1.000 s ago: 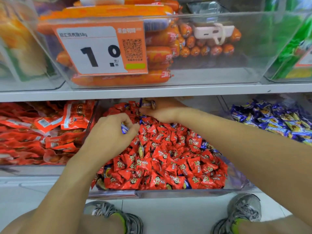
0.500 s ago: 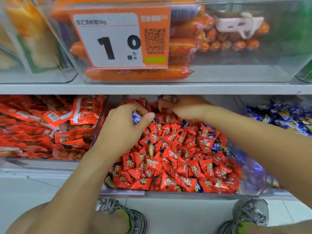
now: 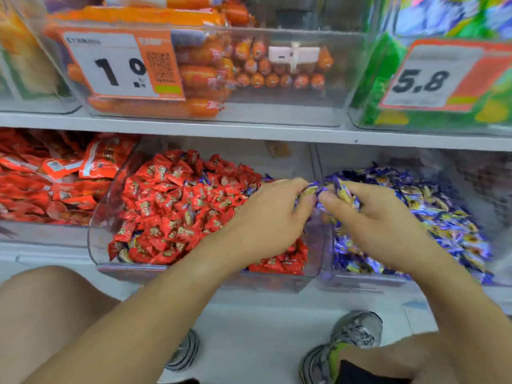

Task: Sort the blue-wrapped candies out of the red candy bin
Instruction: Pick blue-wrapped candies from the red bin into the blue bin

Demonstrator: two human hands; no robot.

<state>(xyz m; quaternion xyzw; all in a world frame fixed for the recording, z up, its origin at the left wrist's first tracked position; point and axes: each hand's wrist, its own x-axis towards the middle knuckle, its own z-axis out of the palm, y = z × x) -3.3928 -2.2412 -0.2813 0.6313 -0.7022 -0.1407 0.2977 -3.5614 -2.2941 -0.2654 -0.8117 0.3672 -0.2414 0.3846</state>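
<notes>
Shop shelving (image 3: 249, 131) carried clear bins; sausages (image 3: 199, 76) sat above. Both hands, left hand (image 3: 266, 217) and right hand (image 3: 379, 220), pinched blue-wrapped candies (image 3: 313, 189) over the divider between red candy bin (image 3: 94, 239) and blue candy bin (image 3: 443, 206).

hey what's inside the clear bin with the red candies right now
The clear bin holds mostly red candies, with a few blue-wrapped candies mixed in. The left hand covers its right part.

Upper shelf (image 3: 249, 131): clear bin of orange sausages (image 3: 199, 76) carrying a price tag "1.0" (image 3: 122, 65); right of it a bin of green packets (image 3: 388, 79) tagged "5.8" (image 3: 432, 79). Lower shelf, far left: red snack packs (image 3: 55, 178). Floor, near: two grey sneakers (image 3: 346, 342).
</notes>
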